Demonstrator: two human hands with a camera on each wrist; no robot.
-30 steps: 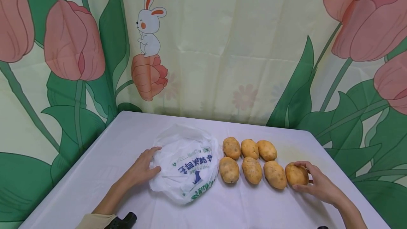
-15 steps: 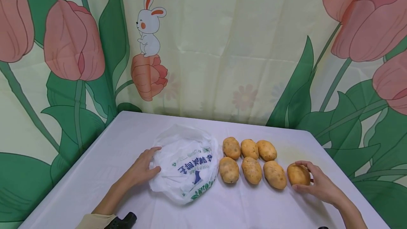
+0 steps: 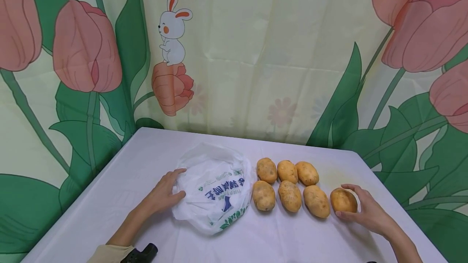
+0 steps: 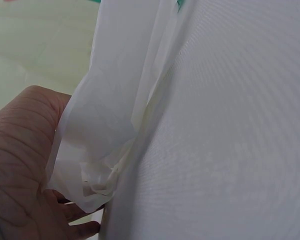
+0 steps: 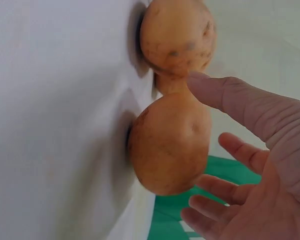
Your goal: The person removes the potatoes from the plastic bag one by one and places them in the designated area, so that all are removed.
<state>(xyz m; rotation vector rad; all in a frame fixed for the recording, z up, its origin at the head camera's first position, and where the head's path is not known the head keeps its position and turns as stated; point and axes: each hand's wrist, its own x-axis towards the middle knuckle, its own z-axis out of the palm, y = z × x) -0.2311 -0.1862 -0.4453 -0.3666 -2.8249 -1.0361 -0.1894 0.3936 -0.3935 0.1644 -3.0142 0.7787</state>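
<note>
A white plastic bag [image 3: 215, 190] printed in blue and green lies on the table, left of the potatoes. My left hand [image 3: 166, 192] rests against its left edge with thumb and fingers spread; in the left wrist view, crumpled bag film [image 4: 95, 145] covers part of that hand [image 4: 25, 165]. At the right end of the front row sits a potato [image 3: 343, 201], a small gap from the potato [image 3: 316, 201] to its left. My right hand [image 3: 369, 213] is spread loosely about its right side. In the right wrist view, the thumb and fingers stand apart around that potato [image 5: 170, 145].
Several more potatoes stand in two rows between the bag and the right hand, including one at the back [image 3: 266, 170] and one in front [image 3: 263, 195]. A white cloth covers the table [image 3: 292, 238]. Behind it hangs a tulip-printed curtain [image 3: 237, 52].
The rightmost potato has shifted slightly right, away from its neighbour, and my right fingers have loosened around it. The left hand and the bag have stayed put.
</note>
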